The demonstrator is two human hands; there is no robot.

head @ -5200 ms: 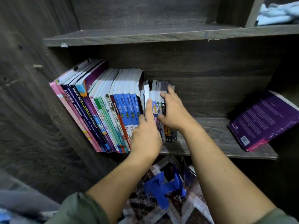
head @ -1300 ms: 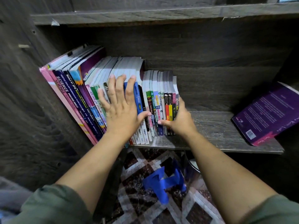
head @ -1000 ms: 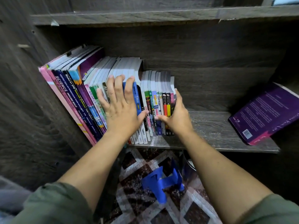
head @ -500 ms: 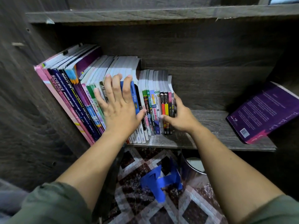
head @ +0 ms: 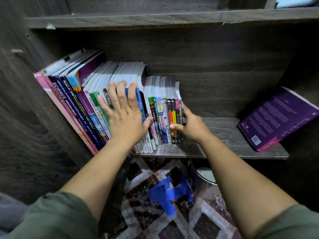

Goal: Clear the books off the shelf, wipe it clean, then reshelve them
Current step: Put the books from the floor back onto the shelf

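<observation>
A dark wood-grain shelf [head: 215, 135] stands over patterned floor [head: 207, 221] marked with blue tape [head: 169, 194]. The row of books [head: 160, 111] stands at its left end, spines near, tops tilted left. The left hand [head: 126, 118] lies flat, fingers straight, on the spines. The right hand [head: 191, 126] grasps the row's right end.

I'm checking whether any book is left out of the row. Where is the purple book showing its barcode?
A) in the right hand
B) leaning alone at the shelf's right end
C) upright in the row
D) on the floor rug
B: the purple book leans by itself at the right end of the shelf, apart from the row of books.
</observation>
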